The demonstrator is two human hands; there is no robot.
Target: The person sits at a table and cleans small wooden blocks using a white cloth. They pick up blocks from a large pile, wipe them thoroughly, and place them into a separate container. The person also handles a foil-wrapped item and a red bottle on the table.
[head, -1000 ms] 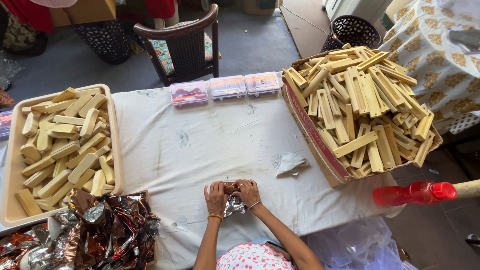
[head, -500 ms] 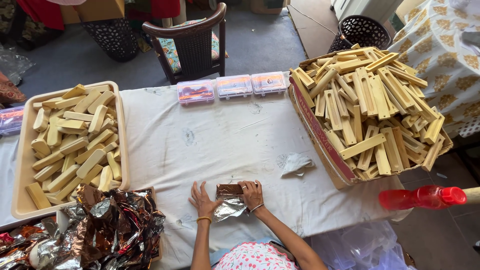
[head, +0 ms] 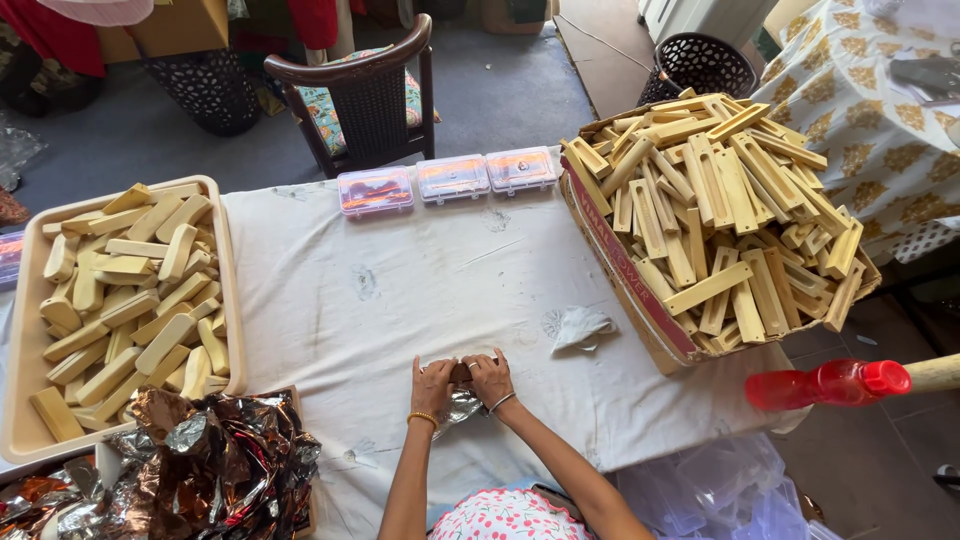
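bright daylight | soft shadows | sharp focus | wide-angle edge distortion

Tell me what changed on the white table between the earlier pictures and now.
Half a second ago the left hand lay flat beside the foil sheet; it has now moved right onto the small brown piece, which both hands pinch, the right hand staying on it. The tray of pale bars, cardboard box, three clear cases and crumpled cloth kept their places.

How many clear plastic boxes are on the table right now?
3, in a row at the table's far edge near the chair: left box, middle box, right box. None looks hidden.
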